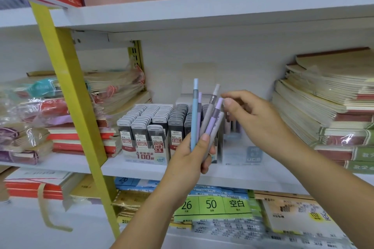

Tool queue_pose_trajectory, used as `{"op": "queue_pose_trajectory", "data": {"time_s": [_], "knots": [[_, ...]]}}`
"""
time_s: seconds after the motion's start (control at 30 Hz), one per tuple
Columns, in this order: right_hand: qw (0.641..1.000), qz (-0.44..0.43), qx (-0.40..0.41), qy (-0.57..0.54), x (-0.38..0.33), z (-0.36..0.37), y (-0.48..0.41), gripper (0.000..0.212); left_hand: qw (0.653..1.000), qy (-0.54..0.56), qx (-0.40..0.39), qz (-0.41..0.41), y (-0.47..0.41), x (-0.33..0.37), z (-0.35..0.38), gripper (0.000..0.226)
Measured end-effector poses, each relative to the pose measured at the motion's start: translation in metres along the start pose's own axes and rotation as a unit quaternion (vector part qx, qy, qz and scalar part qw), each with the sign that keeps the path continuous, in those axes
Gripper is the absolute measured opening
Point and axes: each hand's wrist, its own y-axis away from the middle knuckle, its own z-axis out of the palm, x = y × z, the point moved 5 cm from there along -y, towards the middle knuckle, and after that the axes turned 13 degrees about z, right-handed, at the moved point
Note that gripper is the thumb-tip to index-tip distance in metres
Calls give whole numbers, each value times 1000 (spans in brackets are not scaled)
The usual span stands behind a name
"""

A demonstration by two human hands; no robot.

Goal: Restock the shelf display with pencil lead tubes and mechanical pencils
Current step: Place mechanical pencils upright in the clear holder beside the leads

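1. Fanning the mechanical pencils (pixel 204 115) out with tips up, the left hand (pixel 194 153) clamps their lower ends between thumb and curled fingers, probably so each can be picked off singly
2. At the top of the lilac pencil (pixel 214 116) the right hand (pixel 257 119) holds thumb and forefinger close together; whether they pinch it yet I cannot tell
3. Both hands hold the bunch in front of the shelf (pixel 141 168), just before the clear holder (pixel 240 153), where a few pencils seem to stand at the back: the likely place for these
4. Upright in packed rows, the lead tubes (pixel 149 125) fill the display box (pixel 141 154) beside the holder, labels facing shoppers; that part looks stocked
5. Stacked notebooks (pixel 323 103) flank the display
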Motion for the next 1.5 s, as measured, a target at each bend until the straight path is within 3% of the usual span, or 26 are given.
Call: {"op": "queue_pose_trajectory", "data": {"time_s": [0.07, 0.17, 0.23, 0.37, 0.47, 0.53, 0.63, 0.87, 1.07, 1.23, 1.4, 1.5], "knots": [[994, 46, -54, -85, -3, 6, 2, 10, 1000, -2, -12, 4, 0, 1, 3, 24], [987, 82, -60, -121, 0, 5, 0, 7, 1000, 0, -9, -2, 1, 0, 6, 34], [978, 98, -33, -179, 5, -5, -6, 8, 1000, 4, -5, -7, 2, -1, 6, 39], [958, 57, 86, -267, 9, -50, -21, 8, 1000, -8, 4, -11, 0, -1, 4, 24], [975, -2, 126, -185, 11, -72, -25, 9, 999, -21, 30, -17, -1, -3, -1, 25], [993, -7, 92, -77, 17, -67, -25, 16, 999, -26, 37, -18, -3, -4, -2, 24], [999, 10, 41, 30, 29, -50, -22, 10, 999, -26, 40, -15, -5, -4, -1, 24], [996, -2, 29, 84, 32, -39, -20, 14, 999, -20, 45, -24, -5, -9, -1, 21], [978, -46, 90, 181, 35, -34, -26, 34, 999, -13, 46, -22, -5, -9, 1, 20], [956, -86, 100, 262, 43, -24, -27, 31, 999, -6, 42, -18, -5, -6, 3, 21], [964, -51, 117, 234, 35, -22, -18, 10, 999, -4, 40, -14, -4, -3, 5, 21], [994, -9, 84, 70, 27, -20, 6, 7, 999, -3, 34, -4, -5, -1, 9, 20]]}}
